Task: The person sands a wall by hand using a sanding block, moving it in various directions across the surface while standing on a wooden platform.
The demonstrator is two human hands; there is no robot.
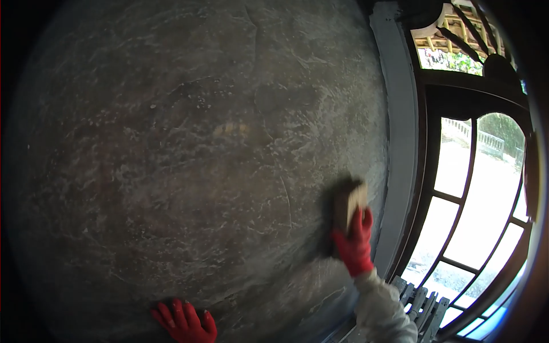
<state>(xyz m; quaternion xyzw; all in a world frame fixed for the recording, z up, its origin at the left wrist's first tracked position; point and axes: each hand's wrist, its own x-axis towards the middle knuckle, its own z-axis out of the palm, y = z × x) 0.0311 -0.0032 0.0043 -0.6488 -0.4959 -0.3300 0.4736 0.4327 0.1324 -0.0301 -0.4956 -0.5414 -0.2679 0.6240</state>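
Note:
A rough grey wall [189,148] with pale scratches and patches fills most of the head view. Against its right part, my right hand [355,243], in a red glove, grips a light wooden block [350,206], with the fingers wrapped round its lower half. The block is slightly blurred and its face toward the wall is hidden. At the bottom edge, my left hand [186,324], also red-gloved, rests on the wall with its fingers spread and nothing in them.
A smooth grey vertical strip [402,131] borders the wall on the right. Beyond it stands a dark-framed window [457,200] with bright glass panes. Grey wooden slats [426,311] are at the lower right, near my right sleeve.

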